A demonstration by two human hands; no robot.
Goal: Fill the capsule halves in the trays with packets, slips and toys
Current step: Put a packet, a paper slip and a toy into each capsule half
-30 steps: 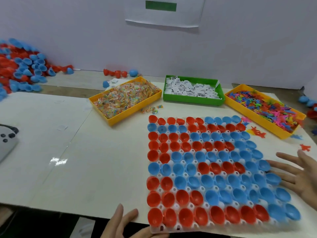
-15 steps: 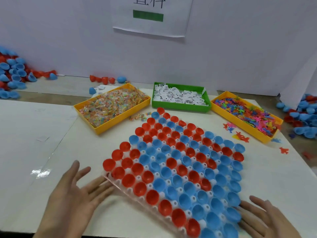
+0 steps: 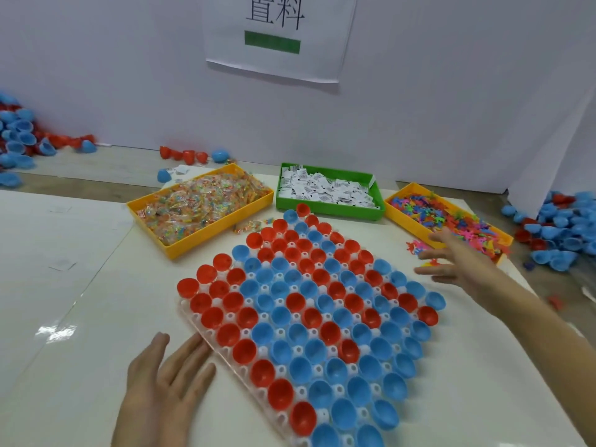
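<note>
While capsule halves (image 3: 309, 314) sit empty (red, blue), packets bin (image 3: 180, 250), slips bin (image 3: 329, 209), toys bin (image 3: 400, 221)

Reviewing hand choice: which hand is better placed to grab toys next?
Right. The right hand reaches open beside the toy bin; the left hand lies flat against the capsule tray.

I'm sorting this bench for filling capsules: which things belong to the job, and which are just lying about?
Job:
capsule tray
packet bin
slip bin
toy bin
left hand
right hand

Lying about:
loose capsule halves, left
loose capsule halves, right
wall sign
</note>
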